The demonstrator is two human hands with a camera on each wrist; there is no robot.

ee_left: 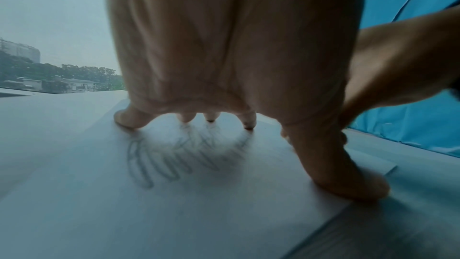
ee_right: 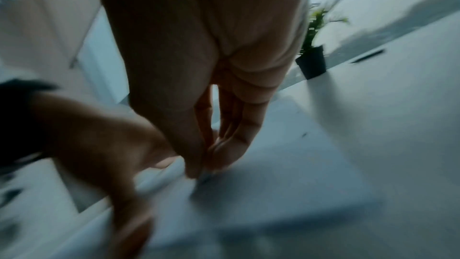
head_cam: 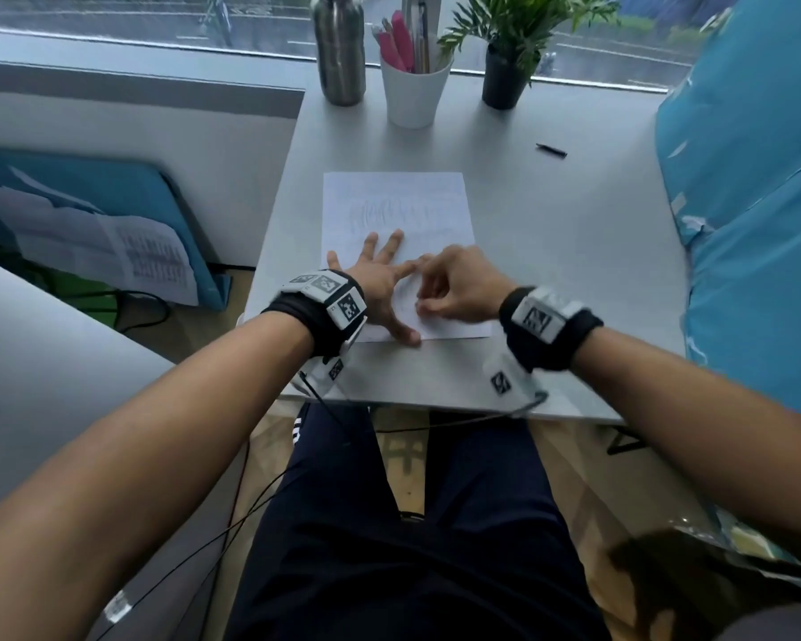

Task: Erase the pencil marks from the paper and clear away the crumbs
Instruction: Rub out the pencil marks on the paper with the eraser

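A white sheet of paper (head_cam: 435, 210) lies on the grey table (head_cam: 574, 270), with faint pencil scribbles (head_cam: 389, 210) across its middle; the left wrist view shows the scribbles (ee_left: 174, 161) up close. My left hand (head_cam: 385, 289) presses flat on the sheet's near left part, fingers spread and thumb by the near edge. My right hand (head_cam: 428, 300) is just to its right, fingers curled together and tips down on the paper. In the blurred right wrist view its fingertips (ee_right: 199, 168) pinch a small pale eraser (ee_right: 206, 175), mostly hidden. I make out no crumbs.
At the back of the table stand a steel bottle (head_cam: 341, 48), a white cup of pens (head_cam: 415, 92) and a potted plant (head_cam: 505, 76). A black pen (head_cam: 551, 150) lies right of the paper. Blue cloth (head_cam: 750, 201) borders the right side.
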